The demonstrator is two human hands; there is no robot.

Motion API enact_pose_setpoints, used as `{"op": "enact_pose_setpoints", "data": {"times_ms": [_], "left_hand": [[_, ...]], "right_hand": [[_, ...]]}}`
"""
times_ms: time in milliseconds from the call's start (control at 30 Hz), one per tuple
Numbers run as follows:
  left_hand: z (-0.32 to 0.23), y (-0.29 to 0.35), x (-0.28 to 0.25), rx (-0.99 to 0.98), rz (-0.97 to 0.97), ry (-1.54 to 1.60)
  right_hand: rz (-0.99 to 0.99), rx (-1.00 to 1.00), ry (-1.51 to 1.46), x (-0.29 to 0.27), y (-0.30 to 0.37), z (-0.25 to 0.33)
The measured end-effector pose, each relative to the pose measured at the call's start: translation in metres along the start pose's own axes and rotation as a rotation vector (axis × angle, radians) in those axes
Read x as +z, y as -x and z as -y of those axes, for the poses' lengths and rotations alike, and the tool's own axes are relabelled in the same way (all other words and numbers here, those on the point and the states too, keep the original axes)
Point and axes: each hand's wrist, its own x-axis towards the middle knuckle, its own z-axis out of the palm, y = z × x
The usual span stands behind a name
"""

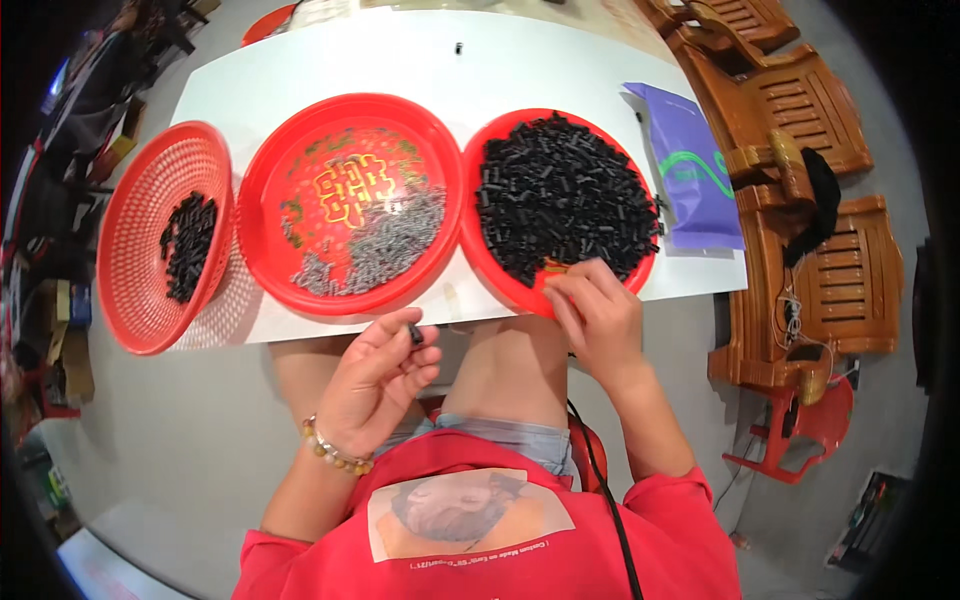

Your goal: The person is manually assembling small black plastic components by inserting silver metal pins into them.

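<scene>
The left hand (378, 372) is held over the person's lap, just below the near edge of the white rectangular table top (300, 70). Its fingers are curled inward, and thumb and forefinger pinch a small black cylindrical plastic piece (415, 333), which stands clear of the table and touches nothing else. A beaded bracelet (335, 450) circles the left wrist.

The right hand (597, 312) rests at the near rim of the round red plastic plate on the right (500, 275). Its fingers are bent down toward the rim and the edge of the heap of small black plastic pieces (562, 192) that fills the plate. Whether those fingers hold a piece cannot be told; the fingertips are hidden from view.

The round red plastic plate in the middle (270, 180), with a gold ornament on its floor, lies touching the right plate. A spread of small grey pieces (385, 248) covers its near right part.

The red perforated plastic basket (140, 300) sits at the left, overhanging the table edge, just beside the middle plate. A small cluster of black pieces (187, 245) lies in it.

A purple plastic bag (690, 170) lies flat at the table's right edge, near the right plate. Brown wooden slatted chairs (800, 110) stand beyond the table on the right.
</scene>
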Motion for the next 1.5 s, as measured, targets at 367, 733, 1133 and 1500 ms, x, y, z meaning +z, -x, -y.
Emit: {"op": "enact_pose_setpoints", "data": {"times_ms": [367,733,1133,1500], "left_hand": [[0.007,0.009,0.019,-0.021,0.086,0.021],[0.006,0.015,0.023,0.023,0.048,-0.104],[0.004,0.018,0.024,0.105,0.056,-0.188],[-0.001,0.020,0.029,0.205,-0.024,-0.445]], "right_hand": [[-0.067,-0.408,-0.322,0.019,0.008,0.079],[-0.137,-0.390,-0.186,0.012,0.013,0.081],[-0.099,-0.421,-0.138,0.013,0.014,0.083],[-0.106,-0.394,-0.179,0.020,0.011,0.083]]}}
